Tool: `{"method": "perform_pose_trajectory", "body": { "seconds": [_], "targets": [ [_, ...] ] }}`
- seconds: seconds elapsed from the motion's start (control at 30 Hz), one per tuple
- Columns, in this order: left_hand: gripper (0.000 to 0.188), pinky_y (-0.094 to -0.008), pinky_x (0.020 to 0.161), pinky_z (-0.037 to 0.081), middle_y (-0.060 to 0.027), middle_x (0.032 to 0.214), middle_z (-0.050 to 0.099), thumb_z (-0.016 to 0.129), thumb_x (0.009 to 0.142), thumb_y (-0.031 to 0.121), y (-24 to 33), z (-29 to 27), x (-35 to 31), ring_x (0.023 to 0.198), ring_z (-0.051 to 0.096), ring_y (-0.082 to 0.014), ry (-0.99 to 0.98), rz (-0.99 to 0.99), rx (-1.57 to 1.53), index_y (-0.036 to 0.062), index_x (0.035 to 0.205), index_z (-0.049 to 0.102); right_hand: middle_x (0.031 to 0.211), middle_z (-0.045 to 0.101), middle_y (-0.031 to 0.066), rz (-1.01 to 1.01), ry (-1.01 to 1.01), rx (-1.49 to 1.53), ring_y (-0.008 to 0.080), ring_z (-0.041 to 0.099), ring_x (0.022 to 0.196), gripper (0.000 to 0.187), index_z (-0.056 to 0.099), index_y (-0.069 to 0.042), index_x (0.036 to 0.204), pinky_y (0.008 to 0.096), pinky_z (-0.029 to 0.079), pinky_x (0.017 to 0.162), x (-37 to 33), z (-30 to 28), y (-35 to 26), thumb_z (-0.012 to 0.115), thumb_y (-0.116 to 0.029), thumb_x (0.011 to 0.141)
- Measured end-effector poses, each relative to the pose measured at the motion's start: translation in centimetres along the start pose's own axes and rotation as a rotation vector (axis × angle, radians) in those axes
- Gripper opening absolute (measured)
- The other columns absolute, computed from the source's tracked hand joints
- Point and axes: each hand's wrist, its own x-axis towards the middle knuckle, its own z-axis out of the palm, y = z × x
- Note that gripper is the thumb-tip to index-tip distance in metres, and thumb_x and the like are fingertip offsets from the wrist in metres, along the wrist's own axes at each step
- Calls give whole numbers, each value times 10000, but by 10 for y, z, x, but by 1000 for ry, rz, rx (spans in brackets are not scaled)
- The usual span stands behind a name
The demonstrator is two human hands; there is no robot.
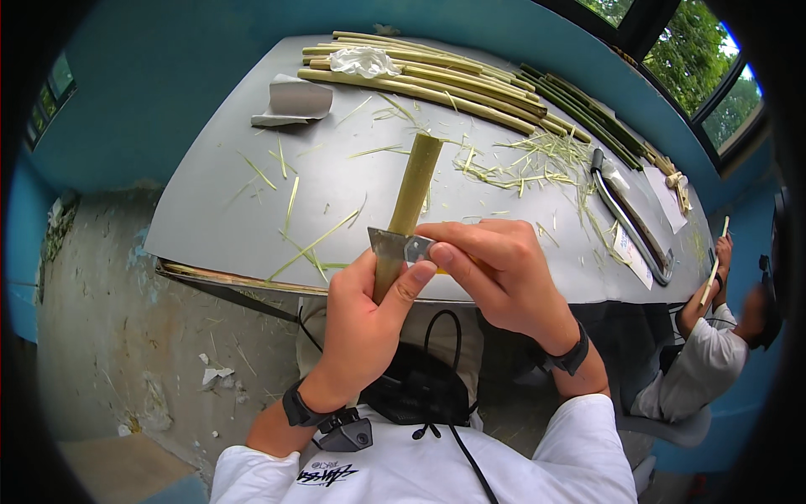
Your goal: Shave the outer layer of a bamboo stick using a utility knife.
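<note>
At the lower centre of the frame, the left forearm is angled up and to the right, and the left hand (357,315) is raised before the near table edge with its palm turned inward. Its fingers are curled around the lower end of a yellowish-green split bamboo piece (415,185), which is held tilted at the centre of the frame, its upper end leaning right. The left thumb is extended toward a grey, flat metal blade (387,244); whether the two touch cannot be told.

From the lower right, the right forearm is angled up and to the left, with the right hand (504,262) bent inward. A small silver metal holder (417,249) at the blade's end is pinched between its thumb and index finger; the other fingers are folded, partly hidden. The blade is laid across the bamboo piece.

Behind, pale green shavings (537,161) are scattered over the grey-topped table (227,189).
</note>
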Motion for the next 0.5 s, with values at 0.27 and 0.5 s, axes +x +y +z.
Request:
{"method": "perform_pose_trajectory", "body": {
  "seconds": [0.27, 0.5],
  "targets": [
    [298, -250, 574, 289, 56, 697, 406, 664, 1011, 314, -3, 4, 3, 649, 329, -38, -67, 23, 10, 27, 973, 595, 613, 593, 93, 137, 254, 287, 175, 559, 505, 192, 745, -13, 1064, 303, 406, 490, 0, 7, 9, 643, -167, 1009],
    [253, -243, 628, 334, 50, 796, 466, 653, 1000, 256, -3, 1, 1, 716, 377, -36, -122, -22, -193, 17, 1051, 589, 624, 612, 97, 19, 54, 134, 270, 598, 547, 153, 764, -76, 1009, 361, 451, 534, -5, 4, 13, 661, -182, 967]
  ]
}}
